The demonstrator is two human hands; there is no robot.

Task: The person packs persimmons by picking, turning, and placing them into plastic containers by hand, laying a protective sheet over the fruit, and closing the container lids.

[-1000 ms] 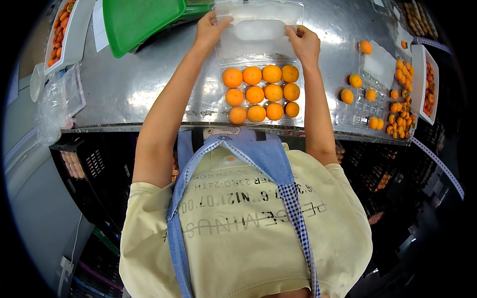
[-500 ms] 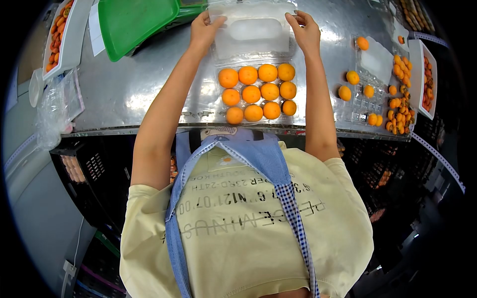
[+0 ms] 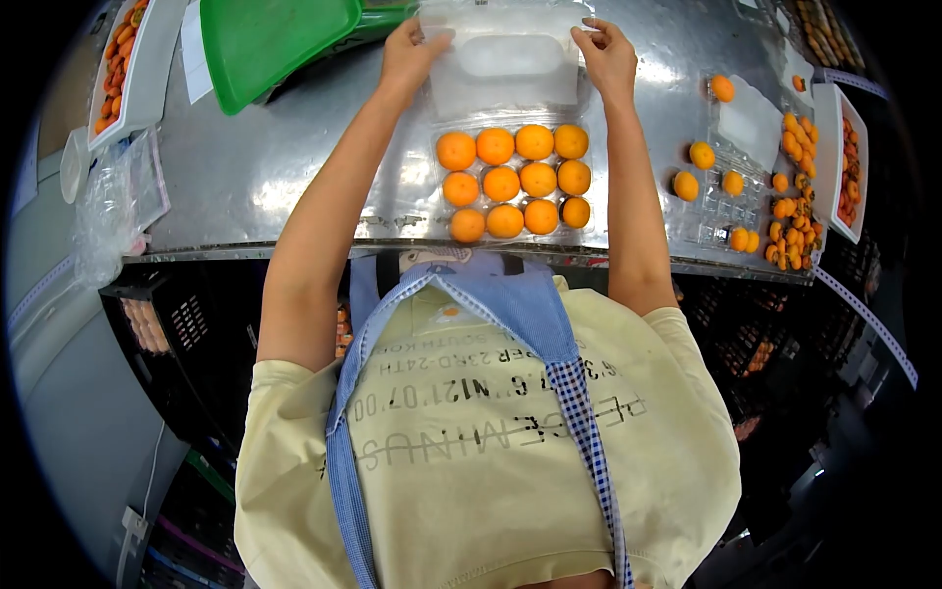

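Note:
Orange round fruits point(image 3: 501, 184) sit in rows of a clear plastic tray point(image 3: 596, 201) near the table's front edge. Its clear lid point(image 3: 502, 93) stands open on the far side, with a whitish sheet against it. My left hand point(image 3: 412, 61) pinches the lid's left edge between thumb and fingers. At the lid's right edge my right hand point(image 3: 603, 57) has its thumb and fingers closed on the plastic.
A green tray point(image 3: 280, 44) lies at the back left, beyond a white box point(image 3: 147, 74) of orange produce. Plastic bags point(image 3: 108, 216) hang at the left edge. On the right are another clear tray point(image 3: 714, 211), loose fruits point(image 3: 793, 236) and a white box point(image 3: 856, 226).
Both hands still hold the lid by its sides. The view has shifted slightly, and my right hand sits a little higher on the lid than one second ago.

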